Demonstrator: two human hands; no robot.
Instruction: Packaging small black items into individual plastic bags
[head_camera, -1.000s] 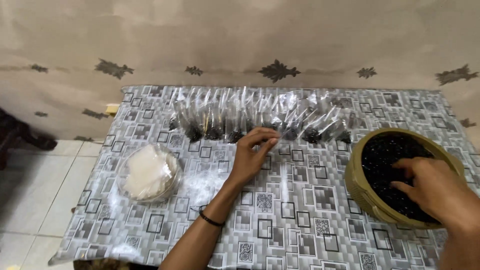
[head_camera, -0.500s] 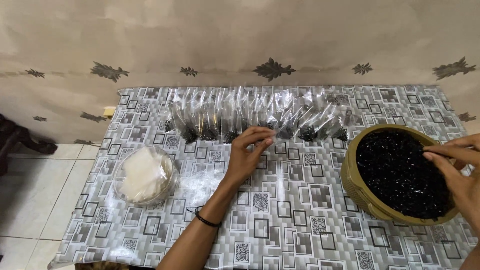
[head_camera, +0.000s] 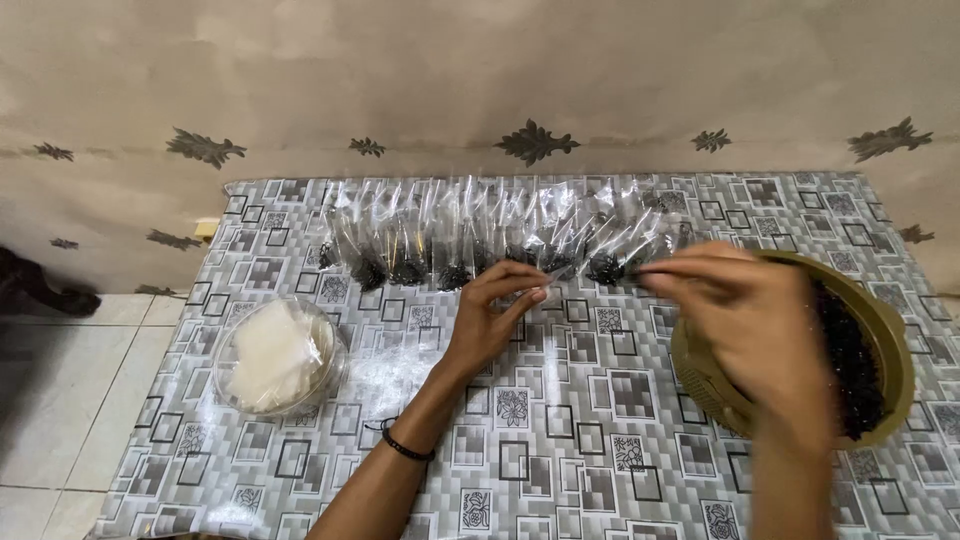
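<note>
Grey-and-white oilcloth with a square pattern covers the table (head_camera: 560, 440). The left hand (head_camera: 495, 312) rests on it near the middle, thumb and fingertips pinched on the mouth of a small clear plastic pouch (head_camera: 545, 277); the pouch is thin and glary, so its outline is hard to trace. The right hand (head_camera: 745, 315) hovers blurred above the table, its fingers drawn together and pointing toward the left hand; whether it carries anything cannot be told. Just behind and under it sits a round olive-tan basket (head_camera: 890, 350) filled with small black pieces. A row of clear filled pouches (head_camera: 480, 235) lies along the table's far edge. At left stands a clear round container of white sheets (head_camera: 275, 355).
</note>
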